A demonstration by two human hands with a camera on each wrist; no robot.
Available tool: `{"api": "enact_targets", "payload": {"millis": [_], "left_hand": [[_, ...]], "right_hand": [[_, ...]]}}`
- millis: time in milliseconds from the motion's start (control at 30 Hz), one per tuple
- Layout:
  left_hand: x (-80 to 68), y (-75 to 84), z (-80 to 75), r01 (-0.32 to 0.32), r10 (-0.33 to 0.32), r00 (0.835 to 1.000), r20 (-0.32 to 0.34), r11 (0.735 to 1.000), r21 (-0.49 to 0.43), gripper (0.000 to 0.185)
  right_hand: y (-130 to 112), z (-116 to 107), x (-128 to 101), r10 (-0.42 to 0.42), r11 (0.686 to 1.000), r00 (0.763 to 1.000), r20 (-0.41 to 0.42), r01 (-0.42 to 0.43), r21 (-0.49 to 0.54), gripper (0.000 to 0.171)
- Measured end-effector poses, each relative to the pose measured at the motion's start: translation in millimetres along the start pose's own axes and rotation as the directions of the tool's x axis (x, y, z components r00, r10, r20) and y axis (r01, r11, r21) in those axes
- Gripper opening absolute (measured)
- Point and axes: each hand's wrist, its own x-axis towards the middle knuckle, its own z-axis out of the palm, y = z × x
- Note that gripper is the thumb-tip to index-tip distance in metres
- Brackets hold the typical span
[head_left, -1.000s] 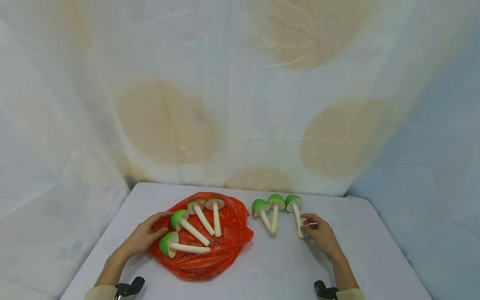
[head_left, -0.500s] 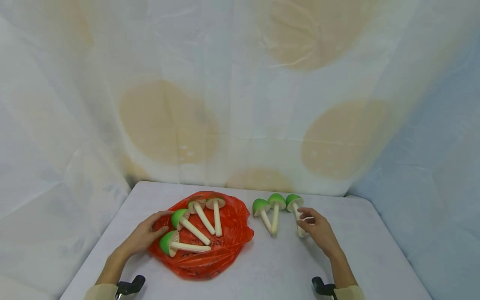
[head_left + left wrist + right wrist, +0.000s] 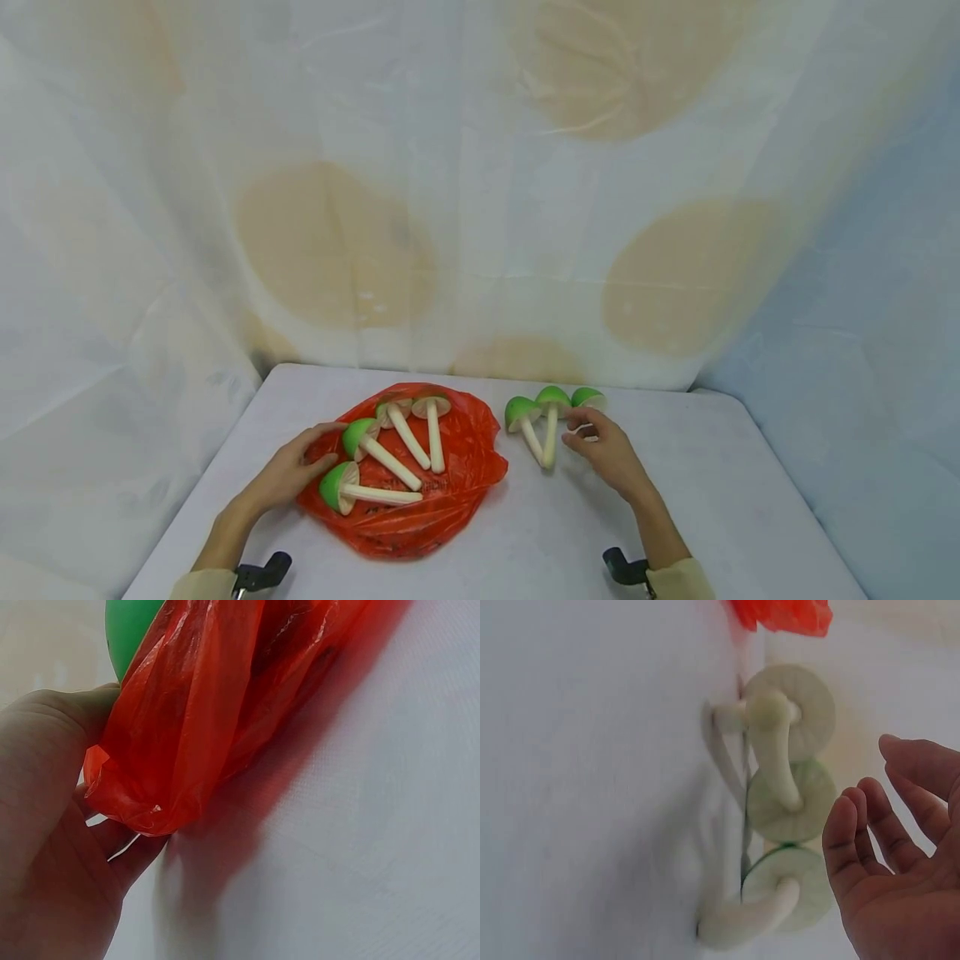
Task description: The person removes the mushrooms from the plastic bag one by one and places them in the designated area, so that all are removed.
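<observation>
My left hand grips the left edge of a red plastic bag; in the left wrist view the thumb lies at the rim and the fingers behind the crumpled film. Several green-capped toy mushrooms lie on the bag, including one with its stem pointing right. My right hand holds nothing, its fingers relaxed above the table beside the middle mushroom. A left mushroom leans toward it, stem ends close together. The right mushroom shows only its cap in the head view, its stem hidden by my hand.
All this lies on a white-covered table. A pale curtain with tan round spots hangs behind the table and along its sides. Black wrist devices sit on both forearms.
My right hand has moved left from the right mushroom's stem to beside the middle mushroom, leaving the right one in place. My left hand and the bag look unchanged.
</observation>
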Motion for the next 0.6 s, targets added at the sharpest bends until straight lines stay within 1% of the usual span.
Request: {"api": "enact_targets", "payload": {"millis": [200,333,367,467,567,600], "left_hand": [[-0.2,0.3,-0.5,0.004,-0.004,1.000,0.004,1.000,0.002,0.047],[0.3,0.3,-0.7,0.005,-0.005,1.000,0.007,1.000,-0.006,0.046],[0.4,0.1,-0.6,0.003,-0.003,1.000,0.007,1.000,-0.008,0.046],[0.4,-0.7,-0.6,-0.006,0.006,1.000,0.005,1.000,-0.009,0.046],[0.1,-0.8,-0.3,-0.008,0.008,1.000,0.005,1.000,-0.012,0.046],[-0.1,-0.6,-0.2,-0.005,0.005,1.000,0.006,1.000,-0.013,0.046]], "right_hand": [[-20.0,19.4,2.8,-0.035,0.999,0.998,0.051,0.034,0.029,0.038],[-32.0,30.4,5.7,-0.092,0.995,0.993,0.078,0.089,0.050,0.035],[-40.0,32.6,3.9,-0.104,0.994,0.992,0.078,0.100,0.051,0.034],[-50.7,41.1,4.4,-0.135,0.990,0.987,0.086,0.130,0.063,0.034],[-58.6,49.0,4.3,-0.142,0.989,0.984,0.104,0.135,0.064,0.032],[-55.8,52.0,6.6,-0.149,0.987,0.982,0.117,0.141,0.070,0.033]]}}
